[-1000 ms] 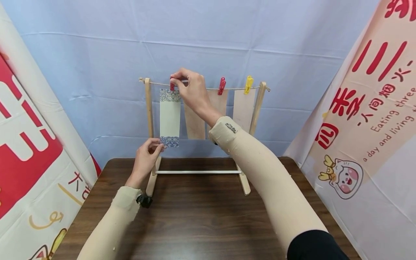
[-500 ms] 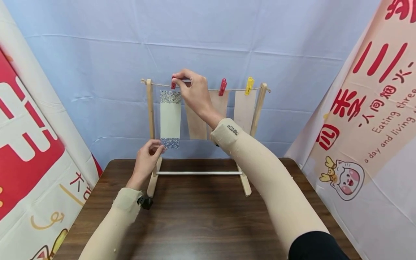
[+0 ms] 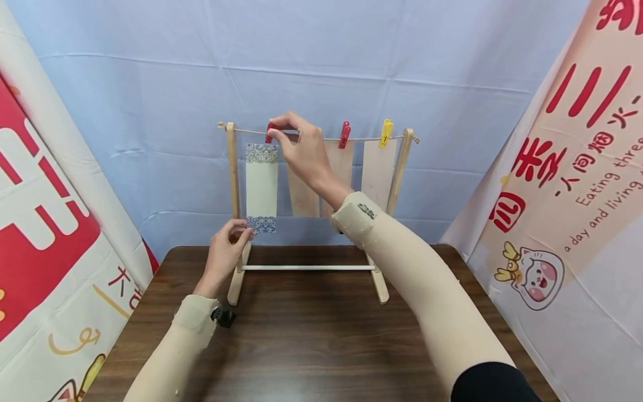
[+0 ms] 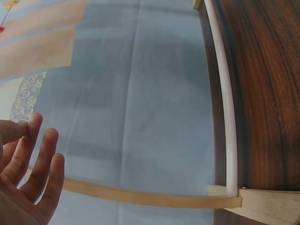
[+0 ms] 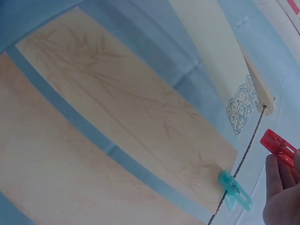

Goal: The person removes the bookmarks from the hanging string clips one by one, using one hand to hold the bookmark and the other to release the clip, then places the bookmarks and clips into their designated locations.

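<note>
My right hand point(image 3: 305, 149) pinches a red clothespin point(image 5: 280, 144) between thumb and fingers, beside the rope point(image 5: 253, 137) and apart from it in the right wrist view. A pale paper strip point(image 3: 262, 187) with blue-patterned ends stands upright just below the rope's left part; its patterned top point(image 5: 241, 105) carries no clip. Near its lower left corner, my left hand point(image 3: 225, 249) pinches the strip with thumb and index finger. In the left wrist view the other fingers of that hand point(image 4: 30, 176) are spread, and the patterned end point(image 4: 29, 96) lies past the fingertips.
Several plain or faintly printed strips point(image 3: 379, 170) hang from the rope under a teal clothespin point(image 5: 233, 187), a red one point(image 3: 344, 135) and a yellow one point(image 3: 385, 133). The wooden rack point(image 3: 233, 178), with a white crossbar point(image 3: 307, 267), stands on the dark table point(image 3: 311, 335) before a blue cloth.
The red clothespin has come off the strip's top edge and shifted slightly right with my right hand. The strip has dropped a little, with my left hand still on its corner.
</note>
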Action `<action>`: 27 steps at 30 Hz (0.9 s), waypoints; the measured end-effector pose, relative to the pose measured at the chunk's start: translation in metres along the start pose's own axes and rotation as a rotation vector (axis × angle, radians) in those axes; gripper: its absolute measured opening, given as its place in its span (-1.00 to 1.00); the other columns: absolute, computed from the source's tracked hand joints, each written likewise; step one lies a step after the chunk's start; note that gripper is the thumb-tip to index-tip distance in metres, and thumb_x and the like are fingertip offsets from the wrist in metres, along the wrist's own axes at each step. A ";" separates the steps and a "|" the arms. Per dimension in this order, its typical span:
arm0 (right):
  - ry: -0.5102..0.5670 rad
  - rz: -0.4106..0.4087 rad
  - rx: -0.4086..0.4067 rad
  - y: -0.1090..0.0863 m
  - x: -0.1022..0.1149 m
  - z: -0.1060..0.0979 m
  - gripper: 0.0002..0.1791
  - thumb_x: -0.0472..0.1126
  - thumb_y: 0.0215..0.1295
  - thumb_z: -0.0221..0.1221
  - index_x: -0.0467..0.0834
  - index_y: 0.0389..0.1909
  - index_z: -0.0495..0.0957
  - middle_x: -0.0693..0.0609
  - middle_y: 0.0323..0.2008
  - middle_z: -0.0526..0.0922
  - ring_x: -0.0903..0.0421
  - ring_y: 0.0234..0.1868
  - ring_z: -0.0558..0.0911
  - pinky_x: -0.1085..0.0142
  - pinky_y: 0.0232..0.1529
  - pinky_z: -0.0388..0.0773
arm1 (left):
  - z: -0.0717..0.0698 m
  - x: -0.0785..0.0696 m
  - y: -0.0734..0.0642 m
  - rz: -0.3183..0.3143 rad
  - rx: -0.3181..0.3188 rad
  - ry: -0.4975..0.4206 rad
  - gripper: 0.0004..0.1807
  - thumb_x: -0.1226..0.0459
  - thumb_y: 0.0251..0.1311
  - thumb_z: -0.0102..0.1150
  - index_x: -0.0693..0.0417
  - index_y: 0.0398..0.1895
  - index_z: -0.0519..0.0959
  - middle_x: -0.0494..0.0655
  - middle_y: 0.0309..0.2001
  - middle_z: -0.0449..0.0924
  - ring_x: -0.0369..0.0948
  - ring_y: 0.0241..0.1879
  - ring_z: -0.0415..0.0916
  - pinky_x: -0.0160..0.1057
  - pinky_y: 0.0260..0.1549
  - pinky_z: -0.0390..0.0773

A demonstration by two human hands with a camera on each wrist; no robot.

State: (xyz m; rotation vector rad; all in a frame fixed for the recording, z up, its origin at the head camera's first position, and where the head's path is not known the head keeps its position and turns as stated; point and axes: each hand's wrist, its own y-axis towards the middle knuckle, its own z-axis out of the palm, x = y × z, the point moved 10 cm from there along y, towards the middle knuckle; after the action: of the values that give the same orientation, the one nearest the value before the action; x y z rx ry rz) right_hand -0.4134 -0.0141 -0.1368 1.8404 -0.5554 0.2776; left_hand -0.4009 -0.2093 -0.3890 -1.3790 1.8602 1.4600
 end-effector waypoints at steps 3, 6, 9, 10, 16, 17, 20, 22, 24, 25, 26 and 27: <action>0.012 0.001 0.002 -0.005 -0.001 -0.001 -0.80 -0.33 0.49 0.33 -0.29 0.05 0.69 -0.11 -0.05 0.78 0.10 0.08 0.75 0.29 0.18 0.68 | -0.001 0.000 -0.002 -0.004 0.000 0.006 -0.75 0.25 0.58 0.23 0.20 0.16 0.62 0.09 -0.11 0.81 0.06 -0.11 0.76 -0.44 -0.17 0.58; 0.007 0.005 0.007 -0.010 -0.003 -0.001 -0.77 -0.33 0.47 0.36 -0.29 0.06 0.68 -0.11 -0.03 0.77 0.09 0.08 0.77 0.31 0.20 0.66 | -0.001 0.001 -0.003 -0.001 0.000 0.012 -0.76 0.24 0.59 0.22 0.19 0.15 0.63 0.08 -0.11 0.81 0.02 -0.12 0.76 -0.44 -0.18 0.59; -0.021 -0.008 0.013 -0.014 -0.002 -0.002 -0.74 -0.31 0.45 0.38 -0.28 0.08 0.68 -0.10 -0.03 0.77 0.09 0.07 0.77 0.37 0.21 0.62 | -0.002 0.002 -0.006 -0.002 -0.007 0.014 -0.75 0.23 0.58 0.23 0.18 0.16 0.63 0.06 -0.11 0.82 -0.03 -0.15 0.74 -0.43 -0.20 0.58; -0.027 -0.014 0.016 -0.016 -0.001 -0.002 -0.73 -0.30 0.45 0.39 -0.28 0.09 0.68 -0.10 -0.03 0.77 0.08 0.07 0.77 0.39 0.22 0.62 | -0.002 0.002 -0.007 -0.002 -0.010 0.013 -0.75 0.23 0.58 0.24 0.18 0.16 0.63 0.05 -0.12 0.82 -0.05 -0.16 0.74 -0.43 -0.20 0.58; -0.033 -0.044 0.006 -0.023 0.001 -0.004 -0.68 -0.29 0.44 0.41 -0.29 0.13 0.68 -0.11 0.01 0.78 0.01 0.09 0.77 0.30 0.25 0.62 | -0.003 0.006 -0.012 -0.011 -0.021 0.005 -0.74 0.23 0.56 0.27 0.16 0.16 0.63 0.05 -0.13 0.83 -0.15 -0.19 0.72 -0.44 -0.19 0.58; -0.032 -0.046 0.002 -0.024 0.001 -0.005 -0.67 -0.30 0.43 0.41 -0.29 0.14 0.68 -0.11 0.01 0.78 -0.01 0.09 0.77 0.27 0.26 0.62 | -0.003 0.006 -0.013 -0.012 -0.021 0.003 -0.75 0.23 0.56 0.26 0.15 0.16 0.63 0.06 -0.13 0.82 -0.17 -0.20 0.72 -0.44 -0.19 0.58; -0.028 -0.048 -0.004 -0.030 0.000 -0.006 -0.66 -0.33 0.41 0.42 -0.30 0.14 0.67 -0.12 0.02 0.78 -0.09 0.09 0.77 0.21 0.26 0.63 | -0.002 0.008 -0.015 -0.020 -0.020 0.008 -0.76 0.25 0.56 0.26 0.15 0.16 0.64 0.07 -0.13 0.82 -0.21 -0.22 0.70 -0.44 -0.21 0.58; -0.029 -0.045 -0.003 -0.034 -0.001 -0.007 -0.66 -0.33 0.40 0.43 -0.31 0.14 0.67 -0.12 0.02 0.78 -0.11 0.09 0.77 0.20 0.25 0.64 | -0.002 0.009 -0.017 -0.029 -0.022 0.008 -0.77 0.26 0.56 0.27 0.15 0.15 0.64 0.05 -0.13 0.82 -0.23 -0.23 0.69 -0.44 -0.22 0.57; -0.030 -0.039 0.001 -0.037 -0.002 -0.007 -0.66 -0.33 0.40 0.43 -0.30 0.14 0.68 -0.12 0.02 0.78 -0.10 0.09 0.76 0.21 0.26 0.63 | -0.002 0.010 -0.019 -0.038 -0.025 0.016 -0.77 0.25 0.55 0.27 0.14 0.15 0.64 0.03 -0.14 0.83 -0.24 -0.24 0.69 -0.44 -0.23 0.56; -0.032 -0.035 0.003 -0.039 -0.003 -0.007 -0.66 -0.32 0.40 0.44 -0.29 0.13 0.68 -0.12 0.03 0.78 -0.08 0.10 0.76 0.22 0.26 0.62 | -0.002 0.010 -0.020 -0.038 -0.027 0.021 -0.77 0.25 0.55 0.27 0.14 0.15 0.64 0.02 -0.14 0.83 -0.24 -0.25 0.69 -0.44 -0.24 0.56; -0.031 -0.029 0.006 -0.041 -0.004 -0.007 -0.66 -0.32 0.39 0.44 -0.28 0.13 0.68 -0.12 0.03 0.78 -0.06 0.10 0.76 0.24 0.27 0.62 | -0.002 0.011 -0.021 -0.041 -0.028 0.025 -0.76 0.24 0.55 0.28 0.14 0.15 0.64 0.01 -0.14 0.83 -0.24 -0.24 0.69 -0.44 -0.25 0.56; -0.033 -0.024 0.008 -0.042 -0.005 -0.007 -0.66 -0.31 0.39 0.44 -0.28 0.13 0.68 -0.11 0.04 0.77 -0.03 0.11 0.75 0.25 0.27 0.61 | -0.001 0.011 -0.022 -0.044 -0.027 0.029 -0.76 0.24 0.55 0.28 0.14 0.15 0.64 0.01 -0.14 0.83 -0.23 -0.24 0.70 -0.44 -0.26 0.56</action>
State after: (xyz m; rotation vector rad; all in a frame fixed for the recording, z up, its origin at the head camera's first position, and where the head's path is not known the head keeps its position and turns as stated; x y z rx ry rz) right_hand -0.3958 0.0041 -0.1718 1.8607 -0.5555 0.2342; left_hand -0.3863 -0.2147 -0.4083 -1.4521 1.8227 1.4561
